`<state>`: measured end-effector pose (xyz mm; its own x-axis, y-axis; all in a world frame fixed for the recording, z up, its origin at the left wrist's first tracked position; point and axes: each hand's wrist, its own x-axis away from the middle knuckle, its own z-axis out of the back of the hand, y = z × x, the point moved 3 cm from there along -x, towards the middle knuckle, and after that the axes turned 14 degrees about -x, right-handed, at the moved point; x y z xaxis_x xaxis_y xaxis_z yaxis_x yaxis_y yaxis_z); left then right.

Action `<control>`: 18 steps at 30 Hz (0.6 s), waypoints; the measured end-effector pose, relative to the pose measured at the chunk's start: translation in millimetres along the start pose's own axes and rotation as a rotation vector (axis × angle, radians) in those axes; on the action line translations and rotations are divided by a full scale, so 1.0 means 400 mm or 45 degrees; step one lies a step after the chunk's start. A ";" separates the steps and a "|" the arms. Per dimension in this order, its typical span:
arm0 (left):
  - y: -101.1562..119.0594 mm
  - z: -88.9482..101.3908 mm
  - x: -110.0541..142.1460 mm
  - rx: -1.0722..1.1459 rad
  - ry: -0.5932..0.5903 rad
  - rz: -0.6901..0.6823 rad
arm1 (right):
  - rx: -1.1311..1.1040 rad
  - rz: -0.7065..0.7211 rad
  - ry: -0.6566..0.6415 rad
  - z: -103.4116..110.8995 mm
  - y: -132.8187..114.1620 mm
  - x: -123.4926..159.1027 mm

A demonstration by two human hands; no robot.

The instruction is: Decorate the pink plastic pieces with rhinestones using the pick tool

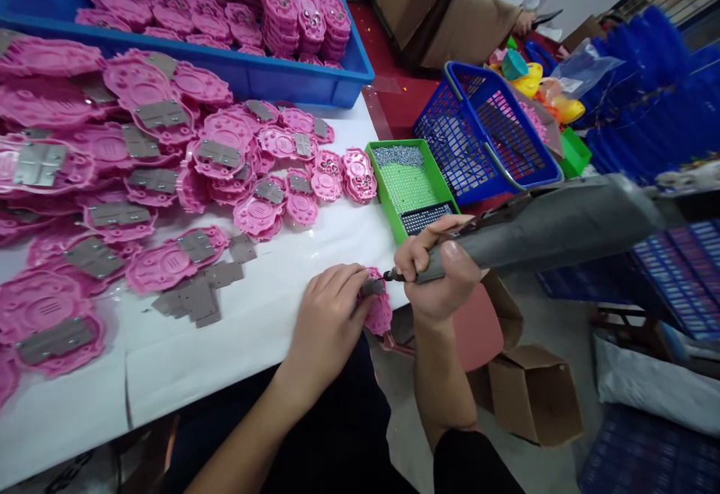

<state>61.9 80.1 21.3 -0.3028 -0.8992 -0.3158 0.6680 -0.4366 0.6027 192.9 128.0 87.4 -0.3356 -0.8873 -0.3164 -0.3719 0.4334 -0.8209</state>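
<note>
My left hand (331, 314) closes around a pink plastic part (379, 315) at the table's front right edge. A grey metal plate (372, 286) lies on that part, partly under my fingers. In my right hand (439, 269) is a grey electric screwdriver (556, 228), its fingers wrapped round the body near the nose. The driver lies slanted, and its bit points left onto the plate; whether a screw sits under the tip cannot be made out. Loose metal plates (194, 299) lie on the white table to the left, below several pink parts with plates on them (160, 115).
A blue crate (225, 67) of stacked pink parts stands at the back. Just beyond my right hand sits a green tray (388, 198) with small screws. A blue basket (458, 164) stands behind it. Below right are a red stool (478, 329) and a cardboard box (534, 396).
</note>
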 end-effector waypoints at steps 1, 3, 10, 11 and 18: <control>0.000 0.000 -0.001 -0.008 0.000 0.003 | -0.013 -0.010 -0.019 -0.002 0.001 0.000; 0.002 -0.002 -0.002 -0.031 -0.007 0.010 | -0.040 -0.018 -0.068 -0.005 0.002 0.003; 0.011 -0.001 -0.014 -0.082 -0.052 0.049 | -0.049 -0.070 -0.215 -0.014 0.005 0.015; 0.011 0.000 -0.015 -0.089 -0.056 0.050 | -0.049 -0.078 -0.211 -0.014 0.006 0.013; 0.013 -0.001 -0.015 -0.133 -0.096 0.038 | -0.053 -0.183 -0.303 -0.008 0.017 0.001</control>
<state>67.5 83.4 26.1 -0.3291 -0.9131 -0.2406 0.7437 -0.4077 0.5299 187.5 131.1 83.3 -0.0660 -0.9501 -0.3050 -0.4379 0.3022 -0.8467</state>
